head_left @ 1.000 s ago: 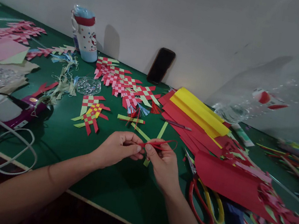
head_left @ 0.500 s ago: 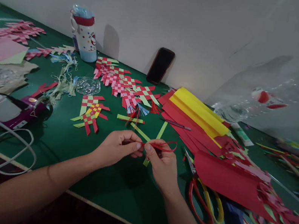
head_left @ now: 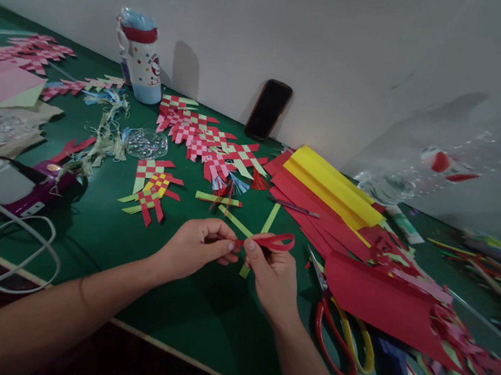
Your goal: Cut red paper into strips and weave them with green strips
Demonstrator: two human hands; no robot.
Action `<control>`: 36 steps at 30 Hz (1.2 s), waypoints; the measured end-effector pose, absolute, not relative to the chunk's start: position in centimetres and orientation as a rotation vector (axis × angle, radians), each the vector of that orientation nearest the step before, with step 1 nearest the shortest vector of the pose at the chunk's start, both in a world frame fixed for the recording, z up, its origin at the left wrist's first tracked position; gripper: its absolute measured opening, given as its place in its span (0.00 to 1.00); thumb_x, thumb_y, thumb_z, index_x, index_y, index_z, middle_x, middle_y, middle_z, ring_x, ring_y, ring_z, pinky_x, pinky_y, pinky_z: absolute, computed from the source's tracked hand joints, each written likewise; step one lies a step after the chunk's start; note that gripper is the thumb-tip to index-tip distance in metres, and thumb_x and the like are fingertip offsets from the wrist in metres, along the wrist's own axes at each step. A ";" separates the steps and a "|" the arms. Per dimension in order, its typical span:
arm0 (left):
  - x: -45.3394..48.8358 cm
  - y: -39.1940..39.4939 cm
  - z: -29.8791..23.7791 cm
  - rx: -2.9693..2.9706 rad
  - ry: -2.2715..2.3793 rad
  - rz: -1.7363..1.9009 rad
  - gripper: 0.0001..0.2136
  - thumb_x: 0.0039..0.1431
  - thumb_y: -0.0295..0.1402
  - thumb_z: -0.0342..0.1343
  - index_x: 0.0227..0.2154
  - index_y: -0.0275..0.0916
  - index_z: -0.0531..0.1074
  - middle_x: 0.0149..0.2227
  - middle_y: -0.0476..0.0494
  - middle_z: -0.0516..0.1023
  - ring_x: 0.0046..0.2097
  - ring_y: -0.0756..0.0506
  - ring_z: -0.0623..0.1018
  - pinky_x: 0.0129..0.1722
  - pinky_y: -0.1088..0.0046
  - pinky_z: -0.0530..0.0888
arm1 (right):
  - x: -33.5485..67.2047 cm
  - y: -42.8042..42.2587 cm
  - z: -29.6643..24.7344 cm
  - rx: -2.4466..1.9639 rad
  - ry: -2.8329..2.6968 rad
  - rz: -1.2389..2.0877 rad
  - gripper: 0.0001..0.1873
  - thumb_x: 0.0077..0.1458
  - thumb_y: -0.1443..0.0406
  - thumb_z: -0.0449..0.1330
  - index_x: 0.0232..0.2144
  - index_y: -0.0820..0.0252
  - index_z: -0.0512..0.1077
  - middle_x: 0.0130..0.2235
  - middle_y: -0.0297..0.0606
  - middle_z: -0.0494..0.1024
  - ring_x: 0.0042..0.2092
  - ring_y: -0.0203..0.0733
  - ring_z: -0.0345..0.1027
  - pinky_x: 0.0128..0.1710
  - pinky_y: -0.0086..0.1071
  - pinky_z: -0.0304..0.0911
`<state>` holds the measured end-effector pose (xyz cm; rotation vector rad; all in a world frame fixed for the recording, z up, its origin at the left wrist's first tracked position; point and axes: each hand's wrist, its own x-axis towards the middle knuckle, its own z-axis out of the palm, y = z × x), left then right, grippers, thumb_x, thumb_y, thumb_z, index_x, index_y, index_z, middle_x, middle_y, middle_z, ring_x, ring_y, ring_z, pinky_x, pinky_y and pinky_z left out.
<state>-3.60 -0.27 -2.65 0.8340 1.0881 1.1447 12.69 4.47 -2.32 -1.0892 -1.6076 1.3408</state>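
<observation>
I see the left hand and right hand, mid-frame, both pinching one red strip (it bends into a loop!). Green strips lie just past them. Scissors rest at lower right.

No word, brand or number can be made out. On the white, polka-dotted drinking bottle with a pale blue top and red band, dark marks like lettering stand by a printed figure, too small to read. The clear plastic bottle with a red cap ring wears a red and white label, blurred. The shiny purple and grey corded device bears a small whitish patch, its content unclear.
</observation>
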 end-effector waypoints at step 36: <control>-3.7 0.0 -2.1 0.769 1.155 1.122 0.12 0.46 0.36 0.69 0.28 0.34 0.73 0.26 0.48 0.78 0.29 0.50 0.80 0.32 0.75 0.77 | 13.6 5.3 -2.7 -1.031 -1.292 1.429 0.15 0.57 0.52 0.61 0.32 0.57 0.73 0.26 0.30 0.69 0.26 0.33 0.61 0.26 0.28 0.58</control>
